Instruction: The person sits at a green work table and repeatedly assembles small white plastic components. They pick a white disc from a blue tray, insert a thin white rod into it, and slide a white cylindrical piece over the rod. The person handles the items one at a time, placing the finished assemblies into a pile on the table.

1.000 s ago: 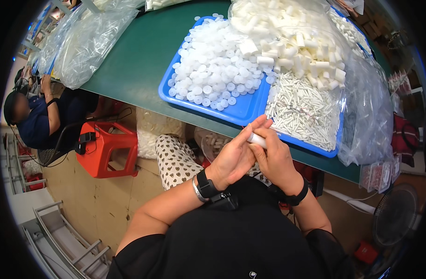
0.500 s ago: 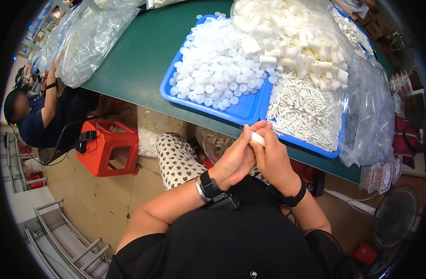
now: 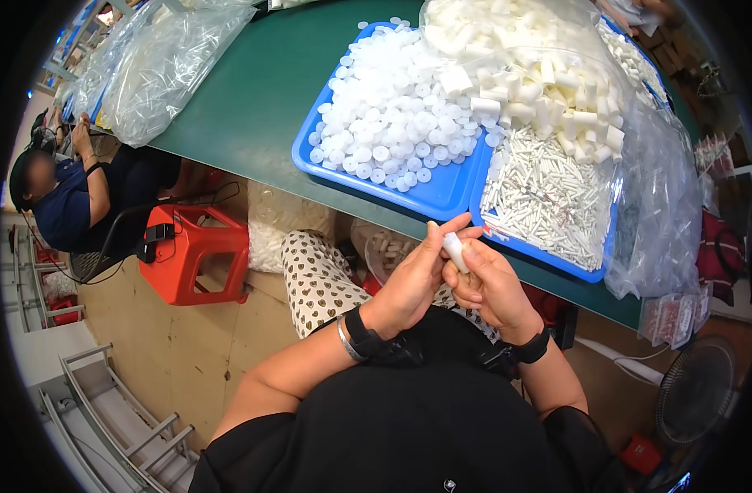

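Observation:
Just off the near edge of the green table, my two hands meet over my lap. A short white cylinder (image 3: 454,250) is pinched between the thumb and fingers of my right hand (image 3: 492,283), its top end tilted toward my left hand. My left hand (image 3: 413,279) is right beside it, thumb raised and fingers reaching behind the cylinder. Those fingers are closed together, and whatever they pinch is too small or hidden to name. Beyond my hands, a blue tray (image 3: 450,197) holds many translucent white discs (image 3: 384,115). Thin white tubes (image 3: 544,197) fill a second blue tray (image 3: 597,274).
A clear bag of thick cream-white cylinders (image 3: 548,82) slumps over the trays. Crumpled plastic (image 3: 655,222) hangs at the right, above a fan (image 3: 696,390). At left are a red stool (image 3: 195,255), a co-worker (image 3: 72,193) and a large plastic bag (image 3: 166,78) on the green table (image 3: 244,107).
My right hand has turned and drawn slightly down and right, so more of the white cylinder shows. My left fingers have loosened from around it. The view has shifted slightly.

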The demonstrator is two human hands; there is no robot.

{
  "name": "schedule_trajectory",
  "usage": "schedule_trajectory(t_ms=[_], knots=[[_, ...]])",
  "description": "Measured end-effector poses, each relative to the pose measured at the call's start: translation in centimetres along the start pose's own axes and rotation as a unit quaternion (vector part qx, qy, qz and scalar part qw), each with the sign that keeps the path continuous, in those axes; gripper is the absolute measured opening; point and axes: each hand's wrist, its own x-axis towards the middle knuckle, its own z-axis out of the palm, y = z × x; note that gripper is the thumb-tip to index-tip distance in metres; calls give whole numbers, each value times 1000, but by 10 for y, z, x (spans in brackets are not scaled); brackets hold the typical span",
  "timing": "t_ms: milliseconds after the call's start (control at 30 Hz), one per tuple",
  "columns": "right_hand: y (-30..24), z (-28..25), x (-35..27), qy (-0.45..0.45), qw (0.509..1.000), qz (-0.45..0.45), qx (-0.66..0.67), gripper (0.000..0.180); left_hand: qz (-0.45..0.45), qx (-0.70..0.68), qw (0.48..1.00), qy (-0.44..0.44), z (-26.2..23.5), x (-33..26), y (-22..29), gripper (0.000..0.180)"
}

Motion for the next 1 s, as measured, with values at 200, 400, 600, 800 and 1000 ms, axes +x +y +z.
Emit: schedule_trajectory(t_ms=[200,400,600,800,1000], knots=[[9,-8,0,-14,995,24,-100,36,-2,15,1000,19,-3,-5,-5,56],[40,-9,8,45,872,-92,-480,37,-115,-37,986,110,-37,-13,-32,52],[64,-39,15,108,673,-155,-715,40,-236,-51,942,233,-73,-20,-20,72],[-29,-13,-23,160,601,-354,-699,11,-77,97,986,114,-42,-26,28,26],[-81,-51,1,264,430,-309,-806,11,171,507,833,138,-15,28,60,18]])
